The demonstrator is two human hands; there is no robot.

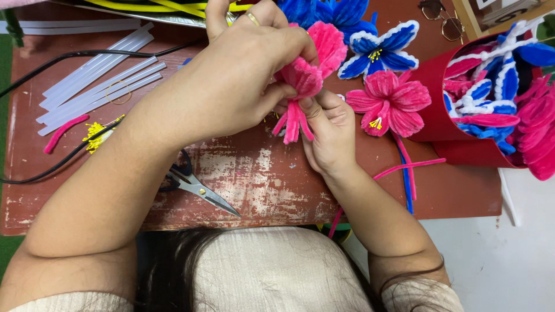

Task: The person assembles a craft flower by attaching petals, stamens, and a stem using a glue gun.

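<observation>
Both hands, left (231, 86) and right (329, 130), pinch a pink fuzzy flower (306, 72) above the surface (260, 190), at twelve o'clock. It looks light, soft and bendable; best gripped at the gathered stem ends.

red open box (430, 110) of pink and blue flowers at right table edge

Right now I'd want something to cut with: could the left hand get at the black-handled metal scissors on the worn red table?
Probably yes: the scissors lie uncovered just beneath the left forearm, but the left hand is pinching the pink pipe-cleaner flower.
</observation>
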